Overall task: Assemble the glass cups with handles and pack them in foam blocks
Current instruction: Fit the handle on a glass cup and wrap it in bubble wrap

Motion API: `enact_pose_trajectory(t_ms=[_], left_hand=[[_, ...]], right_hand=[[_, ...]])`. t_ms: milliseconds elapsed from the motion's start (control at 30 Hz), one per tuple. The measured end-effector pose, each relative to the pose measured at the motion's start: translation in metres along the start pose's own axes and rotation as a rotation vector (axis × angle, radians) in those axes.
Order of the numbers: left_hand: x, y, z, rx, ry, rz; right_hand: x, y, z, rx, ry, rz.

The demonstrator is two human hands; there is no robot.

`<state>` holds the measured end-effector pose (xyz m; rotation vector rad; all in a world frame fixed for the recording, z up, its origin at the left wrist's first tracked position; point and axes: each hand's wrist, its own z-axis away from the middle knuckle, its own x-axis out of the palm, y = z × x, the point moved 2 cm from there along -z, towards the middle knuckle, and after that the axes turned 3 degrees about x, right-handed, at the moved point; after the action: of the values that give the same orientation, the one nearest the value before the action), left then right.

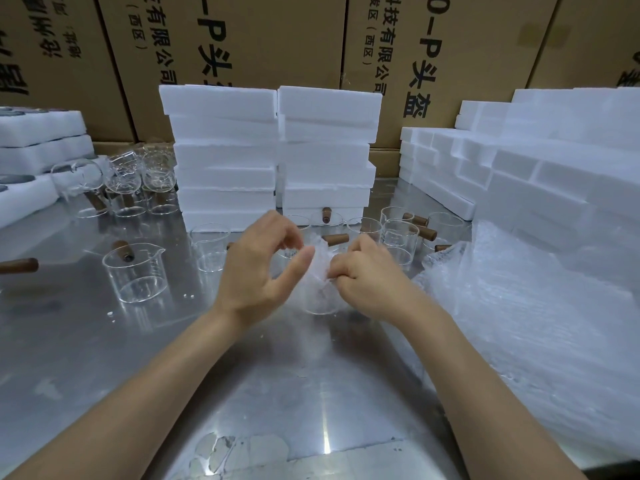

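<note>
Glass cup [320, 299] in crinkly wrap [317, 268], both hands [258, 268] [363, 277] pinching.

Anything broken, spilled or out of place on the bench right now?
No breakage visible. One wooden handle lies loose at the table's left edge, apart from any cup, and a few white crumbs sit near the spouted cup. Otherwise nothing stands out.

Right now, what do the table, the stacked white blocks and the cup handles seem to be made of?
Table: probably stainless steel, brushed, with dull reflections and glare.
Stacked white blocks: foam, likely expanded polyethylene or polystyrene; matte, with rough cut edges.
Cup handles: probably wood, brown and matte, though coloured plastic is possible.
</note>
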<state>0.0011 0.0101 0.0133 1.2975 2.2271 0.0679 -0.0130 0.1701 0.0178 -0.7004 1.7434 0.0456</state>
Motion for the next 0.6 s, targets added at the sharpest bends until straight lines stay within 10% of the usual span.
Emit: enact_pose_trajectory(t_ms=[433,600], left_hand=[[0.018,-0.001,0.005,0.092,-0.387,-0.293],[0.02,0.001,0.005,0.19,-0.335,-0.373]], right_hand=[[-0.003,0.005,-0.001,0.095,0.302,-0.263],[0.003,0.005,-0.003,0.014,0.091,-0.046]])
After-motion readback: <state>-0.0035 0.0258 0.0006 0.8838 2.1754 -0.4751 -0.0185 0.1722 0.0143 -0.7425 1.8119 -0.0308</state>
